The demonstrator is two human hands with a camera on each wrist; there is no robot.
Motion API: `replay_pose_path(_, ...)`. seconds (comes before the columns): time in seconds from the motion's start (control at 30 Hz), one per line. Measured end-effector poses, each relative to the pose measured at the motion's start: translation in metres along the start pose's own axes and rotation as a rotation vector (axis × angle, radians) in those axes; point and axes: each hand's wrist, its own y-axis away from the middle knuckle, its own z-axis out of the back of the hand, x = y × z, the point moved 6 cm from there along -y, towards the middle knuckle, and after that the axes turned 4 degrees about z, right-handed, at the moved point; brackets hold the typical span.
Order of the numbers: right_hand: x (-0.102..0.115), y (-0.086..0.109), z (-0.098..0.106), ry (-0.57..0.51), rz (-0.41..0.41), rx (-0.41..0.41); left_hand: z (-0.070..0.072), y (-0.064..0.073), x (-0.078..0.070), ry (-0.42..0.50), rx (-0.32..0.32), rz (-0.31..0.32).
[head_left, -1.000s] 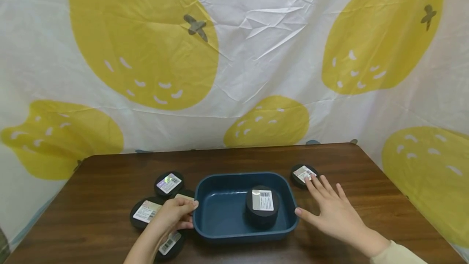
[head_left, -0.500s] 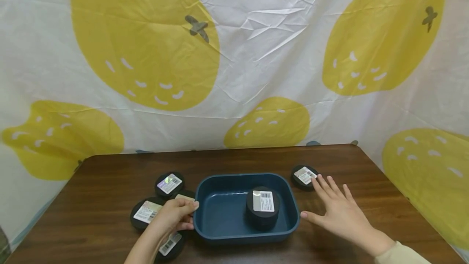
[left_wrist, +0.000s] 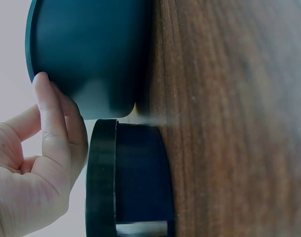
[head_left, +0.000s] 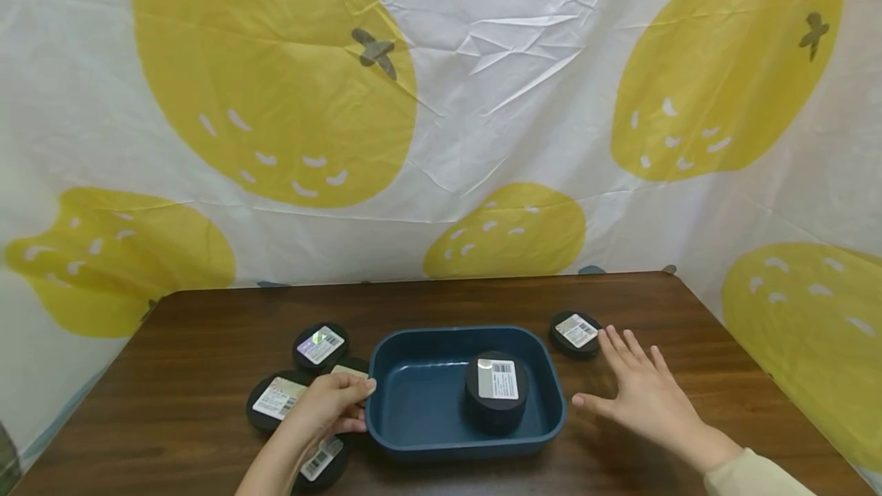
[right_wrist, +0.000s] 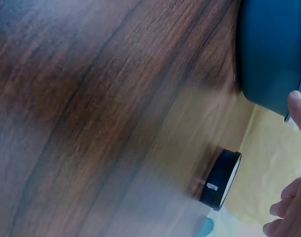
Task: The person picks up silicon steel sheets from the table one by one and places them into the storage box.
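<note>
A dark blue rectangular tub stands on the table, with a black round container bearing a white label inside its right half. My left hand pinches the tub's left rim; in the left wrist view its fingers lie against the tub's outer wall. My right hand is spread beside the tub's right side and holds nothing. Its thumb points at the rim, a small gap away in the head view. The right fingertips reach near a flat black round container at the back right.
Several labelled black round containers lie left of the tub: one at the back, one farther left and one in front, partly behind the left forearm. The brown wooden table ends at a lemon-print curtain.
My right hand has shifted right, away from the tub's rim and off the back-right container's label. The left hand keeps its grip on the rim, and the containers stay where they were.
</note>
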Motion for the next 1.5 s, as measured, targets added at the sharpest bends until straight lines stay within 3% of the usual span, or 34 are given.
replay_pose_path(0.73, -0.013, -0.014, -0.010, -0.110, -0.083, -0.008, 0.000, -0.001, 0.002, -0.022, 0.020, -0.005)
replay_pose_path(1.5, -0.029, -0.034, -0.027, -0.207, -0.215, 0.068, 0.000, -0.001, 0.002, -0.007, 0.028, -0.011)
